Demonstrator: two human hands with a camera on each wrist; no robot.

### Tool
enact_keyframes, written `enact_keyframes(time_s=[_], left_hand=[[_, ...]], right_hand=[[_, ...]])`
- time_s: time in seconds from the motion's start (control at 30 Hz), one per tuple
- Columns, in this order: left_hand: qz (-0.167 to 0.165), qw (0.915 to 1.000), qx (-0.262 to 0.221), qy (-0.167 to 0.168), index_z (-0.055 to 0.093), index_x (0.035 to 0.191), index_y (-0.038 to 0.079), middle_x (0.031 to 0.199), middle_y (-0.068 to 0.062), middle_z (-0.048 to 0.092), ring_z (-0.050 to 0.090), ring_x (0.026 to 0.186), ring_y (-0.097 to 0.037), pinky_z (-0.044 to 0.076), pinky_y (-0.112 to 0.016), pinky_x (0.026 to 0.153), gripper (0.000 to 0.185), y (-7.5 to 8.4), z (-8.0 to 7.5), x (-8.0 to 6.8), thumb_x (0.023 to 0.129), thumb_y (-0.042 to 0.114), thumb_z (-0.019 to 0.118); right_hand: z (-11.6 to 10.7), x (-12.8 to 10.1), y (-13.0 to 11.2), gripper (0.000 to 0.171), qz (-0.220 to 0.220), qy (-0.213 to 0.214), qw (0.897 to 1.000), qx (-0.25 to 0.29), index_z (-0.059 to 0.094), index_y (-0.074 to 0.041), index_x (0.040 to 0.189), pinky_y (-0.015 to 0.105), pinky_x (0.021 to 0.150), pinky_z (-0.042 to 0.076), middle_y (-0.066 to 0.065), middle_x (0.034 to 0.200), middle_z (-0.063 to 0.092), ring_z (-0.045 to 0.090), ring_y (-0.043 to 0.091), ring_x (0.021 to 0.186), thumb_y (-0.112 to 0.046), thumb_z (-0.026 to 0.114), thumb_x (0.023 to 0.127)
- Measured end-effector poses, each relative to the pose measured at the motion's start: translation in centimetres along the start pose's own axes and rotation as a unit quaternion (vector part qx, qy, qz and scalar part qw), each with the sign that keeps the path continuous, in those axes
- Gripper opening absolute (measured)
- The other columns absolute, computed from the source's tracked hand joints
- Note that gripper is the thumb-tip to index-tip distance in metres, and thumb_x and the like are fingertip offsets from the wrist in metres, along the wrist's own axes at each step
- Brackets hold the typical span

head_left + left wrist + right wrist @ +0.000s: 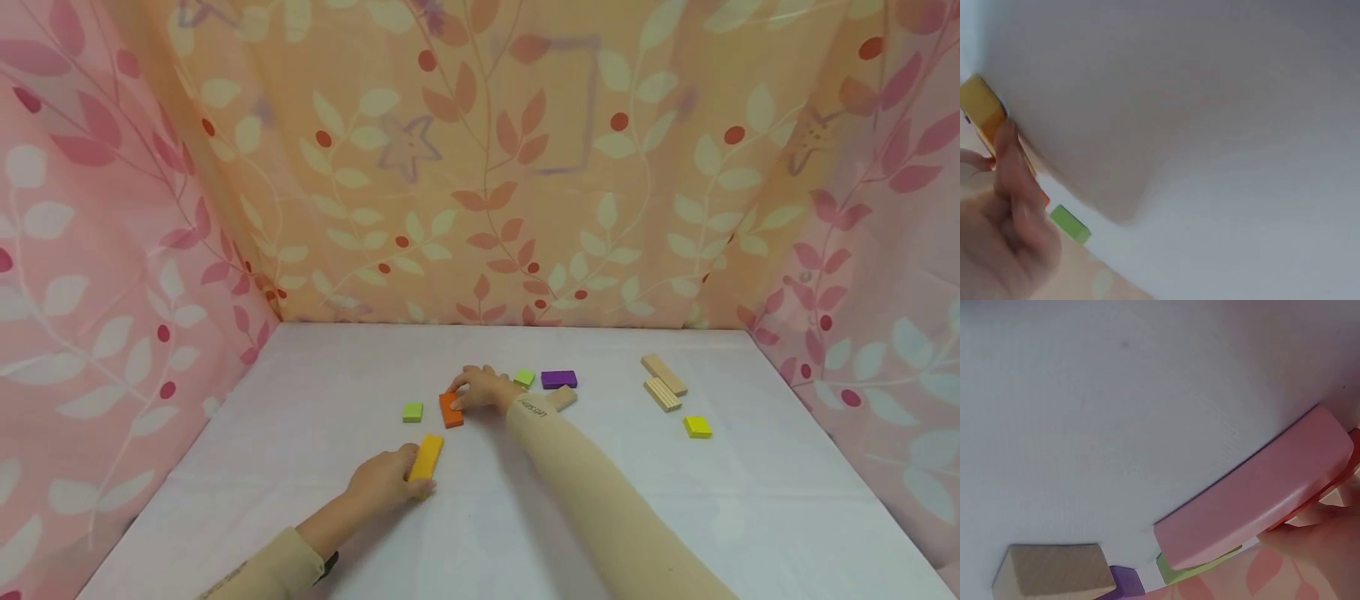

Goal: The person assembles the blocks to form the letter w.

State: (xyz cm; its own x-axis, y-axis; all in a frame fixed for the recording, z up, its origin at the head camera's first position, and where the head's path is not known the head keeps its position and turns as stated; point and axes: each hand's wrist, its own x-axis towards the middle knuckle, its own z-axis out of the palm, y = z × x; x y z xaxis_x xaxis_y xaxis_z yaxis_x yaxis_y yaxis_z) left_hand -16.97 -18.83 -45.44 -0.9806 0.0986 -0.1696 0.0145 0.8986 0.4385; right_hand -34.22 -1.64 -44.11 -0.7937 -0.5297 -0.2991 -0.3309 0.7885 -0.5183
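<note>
A leaf-patterned curtain [480, 158] in pink and orange walls in three sides of a white table [525, 517], where a person in beige sleeves works among scattered flat blocks. The right hand [483, 387] reaches toward twelve o'clock, fingers curled onto the orange block [450, 410] near the table's centre; the right wrist view shows a pink block [1254, 500] under that hand too, though how it is gripped cannot be told. The left hand [386, 482], at about seven o'clock from the orange block, clamps its fingers on a yellow block [427, 457] lying flat.

As a judgement, the work looks barely begun: nothing is stacked or joined. Two plain wood blocks [663, 383] lie untouched at three o'clock, well apart from the hands, with a yellow square [697, 427] near them. A purple block [558, 379], a green square [524, 377] and another wood block [562, 397] sit just beside the right wrist; a second green square [412, 412] lies at nine o'clock of the orange block.

Small dark lettering on the right sleeve [532, 409] is too small to read.
</note>
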Motion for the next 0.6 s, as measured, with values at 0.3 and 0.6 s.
enact_keyframes(time_s=[0.3, 0.6], left_hand=[[0.050, 0.9930, -0.030, -0.103, 0.037, 0.145, -0.007, 0.133, -0.023, 0.055, 0.055, 0.111, -0.027, 0.039, -0.053, 0.102, 0.083, 0.7, 0.1, 0.5, 0.084, 0.035, 0.075], [0.085, 0.9911, 0.016, -0.101, 0.038, 0.142, -0.011, 0.103, -0.008, 0.062, 0.052, 0.086, -0.018, 0.048, -0.039, 0.086, 0.081, 3.1, 0.6, 1.6, 0.085, 0.032, 0.075]], right_hand=[[0.1, 0.2, 0.1, 0.029, 0.006, -0.001, 1.000, 0.012, 0.070, -0.026, 0.118, 0.065, 0.111, 0.005, 0.007, 0.157, 0.030, 0.010, 0.040, 0.146, -0.033, 0.070, 0.090], [0.1, 0.3, 0.1, 0.029, 0.007, -0.004, 1.000, 0.010, 0.070, -0.027, 0.119, 0.065, 0.111, 0.005, 0.008, 0.157, 0.029, 0.010, 0.040, 0.145, -0.032, 0.069, 0.090]])
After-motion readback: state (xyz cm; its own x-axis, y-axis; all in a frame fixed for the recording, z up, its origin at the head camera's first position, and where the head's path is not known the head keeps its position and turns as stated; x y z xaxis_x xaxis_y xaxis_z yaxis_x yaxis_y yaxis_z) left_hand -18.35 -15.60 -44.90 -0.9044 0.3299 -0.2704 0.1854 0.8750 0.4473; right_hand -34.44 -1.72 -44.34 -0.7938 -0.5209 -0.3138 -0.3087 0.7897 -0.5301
